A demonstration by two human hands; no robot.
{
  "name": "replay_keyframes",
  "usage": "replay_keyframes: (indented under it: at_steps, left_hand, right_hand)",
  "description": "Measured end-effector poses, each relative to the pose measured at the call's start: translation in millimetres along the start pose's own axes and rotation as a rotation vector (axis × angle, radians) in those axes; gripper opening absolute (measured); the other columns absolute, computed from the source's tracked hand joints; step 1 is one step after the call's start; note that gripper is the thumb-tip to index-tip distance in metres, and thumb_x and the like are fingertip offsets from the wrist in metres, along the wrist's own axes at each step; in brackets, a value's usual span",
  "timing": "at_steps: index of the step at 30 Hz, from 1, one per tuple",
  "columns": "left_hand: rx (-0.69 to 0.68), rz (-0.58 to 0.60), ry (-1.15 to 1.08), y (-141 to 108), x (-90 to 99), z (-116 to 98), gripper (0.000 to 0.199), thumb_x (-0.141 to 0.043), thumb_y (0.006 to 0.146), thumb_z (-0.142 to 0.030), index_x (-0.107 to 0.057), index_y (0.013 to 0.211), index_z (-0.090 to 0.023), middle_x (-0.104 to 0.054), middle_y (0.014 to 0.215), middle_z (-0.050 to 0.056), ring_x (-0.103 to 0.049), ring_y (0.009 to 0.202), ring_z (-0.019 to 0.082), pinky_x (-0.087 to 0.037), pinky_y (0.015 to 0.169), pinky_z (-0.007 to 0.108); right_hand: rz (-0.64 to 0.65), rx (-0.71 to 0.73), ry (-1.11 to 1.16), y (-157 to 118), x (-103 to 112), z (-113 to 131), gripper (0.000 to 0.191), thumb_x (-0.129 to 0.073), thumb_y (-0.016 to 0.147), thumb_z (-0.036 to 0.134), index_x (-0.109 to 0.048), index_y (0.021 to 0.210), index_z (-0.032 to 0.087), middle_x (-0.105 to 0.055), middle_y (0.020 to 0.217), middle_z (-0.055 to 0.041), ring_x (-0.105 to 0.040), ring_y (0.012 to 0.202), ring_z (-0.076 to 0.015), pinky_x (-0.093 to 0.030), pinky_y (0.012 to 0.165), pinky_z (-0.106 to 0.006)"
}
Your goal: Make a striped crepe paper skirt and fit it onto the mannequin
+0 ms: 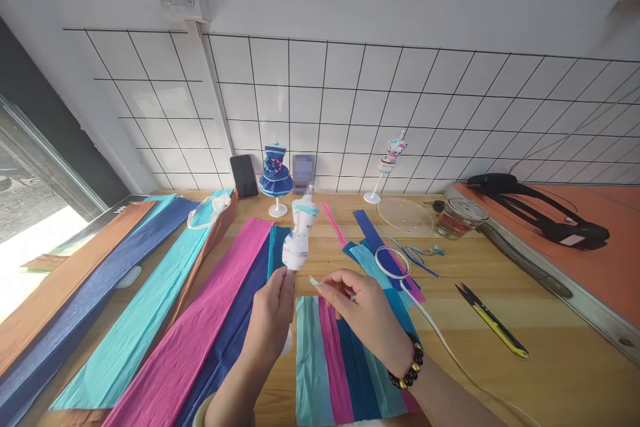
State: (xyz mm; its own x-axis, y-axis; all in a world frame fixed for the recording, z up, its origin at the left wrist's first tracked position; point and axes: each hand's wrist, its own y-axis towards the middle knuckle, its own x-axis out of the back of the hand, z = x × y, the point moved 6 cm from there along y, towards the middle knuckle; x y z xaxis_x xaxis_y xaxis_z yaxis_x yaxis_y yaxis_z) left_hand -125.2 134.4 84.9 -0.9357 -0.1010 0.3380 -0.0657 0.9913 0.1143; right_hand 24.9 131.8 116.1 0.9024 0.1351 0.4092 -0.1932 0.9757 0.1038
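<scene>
My left hand (pixel 273 310) is closed around the stand of a miniature dress form (pixel 301 230), holding it up, slightly tilted, over the table. The form is white with small printed marks, and a light turquoise band crosses its chest. Just right of its base, my right hand (pixel 363 310) is closed in a pinch. A tiny pale bit (pixel 315 281) shows at those fingertips, too small to name. Under my right hand lie strips of crepe paper (pixel 330 360) in turquoise, pink and dark blue.
Long crepe paper sheets (pixel 200 320) cover the left side. At the back stand a phone (pixel 244 177), a form in a blue dress (pixel 275 170) and another form (pixel 393 157). On the right lie a white ring with a cable (pixel 393 262), thread snips (pixel 493 320) and a glass jar (pixel 460 217).
</scene>
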Motion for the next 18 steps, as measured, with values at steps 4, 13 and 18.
replay_keyframes:
  at_steps: [4,13,18]
  left_hand:
    - [0.093,0.029,-0.229,1.2,-0.9,6.1,0.03,-0.034,0.089,-0.044,-0.051,0.088,-0.019,-0.041,0.043,-0.009,-0.038,0.037,0.01,-0.032,0.041,0.022]
    - [0.072,-0.009,-0.188,6.0,2.9,6.5,0.03,-0.038,0.087,-0.046,-0.052,0.083,-0.02,-0.043,0.042,-0.009,-0.04,0.036,0.01,-0.033,0.039,0.022]
    - [0.029,-0.063,-0.151,6.0,-0.1,7.3,0.037,-0.041,0.085,-0.047,-0.045,0.059,-0.022,-0.04,0.037,-0.008,-0.038,0.035,0.01,-0.035,0.04,0.022]
  right_hand:
    - [-0.042,-0.033,0.013,0.5,11.9,-21.5,0.026,-0.053,0.084,0.041,-0.062,0.092,0.018,-0.066,0.072,-0.0011,-0.056,0.051,-0.0116,-0.048,0.052,-0.024]
    - [-0.315,-0.076,-0.652,1.6,173.2,-112.3,0.019,-0.049,0.085,0.024,-0.067,0.087,0.019,-0.07,0.09,-0.0078,-0.064,0.081,-0.0207,-0.05,0.073,-0.033]
    - [-0.384,-0.212,-0.91,2.1,245.5,-165.0,0.02,-0.052,0.089,0.028,-0.06,0.103,0.016,-0.062,0.106,-0.0067,-0.06,0.091,-0.0182,-0.049,0.08,-0.038]
